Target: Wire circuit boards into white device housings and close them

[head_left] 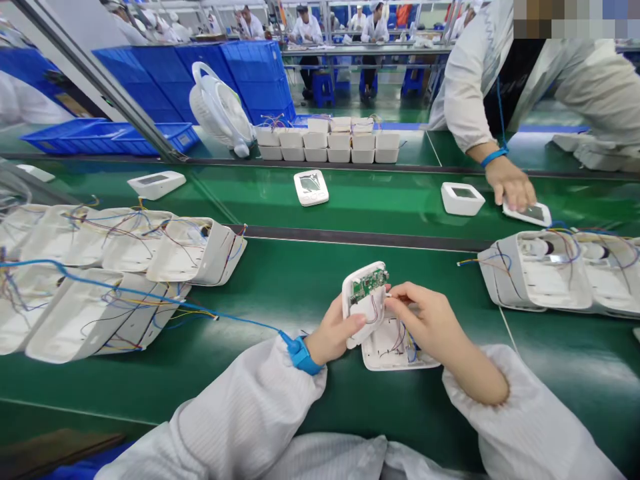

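My left hand [336, 328] grips a white plastic housing half [354, 283], tilted so its inside faces me. A green circuit board [369, 285] is fixed in its upper part, with thin wires below. At the housing's right edge, my right hand [425, 317] pinches at the wires near the board; a small white piece shows at the fingertips, too small to name surely. Beneath both hands a second white housing half [395, 363] lies open on the green bench, with coloured wires inside, partly hidden by the right hand. A blue wrist strap [303, 355] circles my left wrist.
Wired white housings [187, 253] stand in rows at left, more housings [553, 273] at right. A blue cord [235, 319] crosses from the left. Beyond, a green belt [240, 193] carries finished-looking devices [311, 187]. A co-worker's hand [510, 183] touches one. Blue bins [257, 73] stand behind.
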`<act>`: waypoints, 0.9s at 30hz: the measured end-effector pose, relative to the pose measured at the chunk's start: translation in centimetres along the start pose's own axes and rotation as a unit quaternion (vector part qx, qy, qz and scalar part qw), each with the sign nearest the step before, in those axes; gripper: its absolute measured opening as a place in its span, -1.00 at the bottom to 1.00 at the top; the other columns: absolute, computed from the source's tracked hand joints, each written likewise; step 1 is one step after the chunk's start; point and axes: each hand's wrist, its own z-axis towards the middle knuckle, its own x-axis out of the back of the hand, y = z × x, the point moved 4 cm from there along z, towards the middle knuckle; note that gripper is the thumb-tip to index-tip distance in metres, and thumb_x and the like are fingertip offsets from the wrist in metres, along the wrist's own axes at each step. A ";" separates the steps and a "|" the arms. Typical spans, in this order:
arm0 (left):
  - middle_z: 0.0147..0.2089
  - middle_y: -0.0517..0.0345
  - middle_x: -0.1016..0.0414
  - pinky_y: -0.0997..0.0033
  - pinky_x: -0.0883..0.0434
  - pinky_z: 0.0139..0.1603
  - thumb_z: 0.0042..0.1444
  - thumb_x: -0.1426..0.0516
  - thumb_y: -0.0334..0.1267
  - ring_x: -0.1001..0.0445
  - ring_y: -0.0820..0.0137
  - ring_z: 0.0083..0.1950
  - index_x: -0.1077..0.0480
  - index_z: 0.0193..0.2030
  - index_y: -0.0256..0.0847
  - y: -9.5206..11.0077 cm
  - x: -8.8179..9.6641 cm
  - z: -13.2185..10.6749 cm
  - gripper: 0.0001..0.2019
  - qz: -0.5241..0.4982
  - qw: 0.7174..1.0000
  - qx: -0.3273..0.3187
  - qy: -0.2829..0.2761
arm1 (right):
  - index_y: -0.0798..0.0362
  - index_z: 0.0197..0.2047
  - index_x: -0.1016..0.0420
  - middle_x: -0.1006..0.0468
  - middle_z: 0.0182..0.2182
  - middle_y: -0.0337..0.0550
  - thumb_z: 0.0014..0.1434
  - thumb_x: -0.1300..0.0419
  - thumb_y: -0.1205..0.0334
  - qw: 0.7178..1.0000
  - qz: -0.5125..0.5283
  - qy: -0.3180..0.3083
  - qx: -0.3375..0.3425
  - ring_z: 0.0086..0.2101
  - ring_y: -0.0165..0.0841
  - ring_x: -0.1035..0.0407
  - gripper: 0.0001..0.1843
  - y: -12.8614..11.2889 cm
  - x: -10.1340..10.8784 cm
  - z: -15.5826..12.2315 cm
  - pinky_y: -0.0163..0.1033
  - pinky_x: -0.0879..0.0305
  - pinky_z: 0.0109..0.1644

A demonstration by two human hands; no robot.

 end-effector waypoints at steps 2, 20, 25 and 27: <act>0.23 -0.08 -0.44 -0.03 -0.20 0.34 0.07 -0.29 -0.15 -0.37 -0.01 0.26 -0.39 0.21 -0.19 0.0 0.0 -0.2 -0.46 0.033 0.999 -0.018 -0.003 | -0.02 -0.26 -0.51 -0.60 -0.33 -0.23 0.29 -0.13 0.15 0.998 0.049 -0.015 -0.034 -0.34 -0.36 -0.46 -0.84 0.6 -0.2 -0.1 -0.29 -0.35 -0.26; 0.03 -0.18 -0.57 -0.11 -0.35 0.19 0.02 -0.30 -0.16 -0.49 -0.08 0.12 -0.40 0.17 -0.29 -0.5 -0.6 -0.7 -0.44 -0.040 0.997 0.058 0.015 | 0.08 -0.29 -0.57 -0.63 -0.39 -0.15 0.35 -0.10 0.32 0.900 -0.378 0.147 0.159 -0.37 -0.33 -0.49 -0.77 0.2 -0.6 -1.2 -0.26 -0.19 -0.30; 0.14 -0.14 -0.51 -0.06 -0.28 0.28 0.02 -0.30 -0.18 -0.43 -0.04 0.20 -0.44 0.12 -0.25 -0.6 -0.4 -0.6 -0.50 0.013 0.998 0.061 0.001 | 0.04 -0.34 -0.54 -0.62 -0.42 -0.17 0.33 -0.12 0.26 0.935 -0.333 0.101 0.064 -0.40 -0.31 -0.47 -0.77 1.0 0.0 -0.6 -0.24 -0.16 -0.34; 0.21 -0.12 -0.46 -0.01 -0.25 0.30 0.04 -0.29 -0.16 -0.38 -0.03 0.24 -0.46 0.10 -0.23 -0.7 -0.2 -0.7 -0.53 0.046 0.998 0.049 0.001 | 0.03 -0.32 -0.53 -0.62 -0.39 -0.18 0.32 -0.12 0.23 0.957 -0.274 0.084 0.037 -0.39 -0.31 -0.48 -0.79 1.1 0.1 -0.6 -0.25 -0.20 -0.33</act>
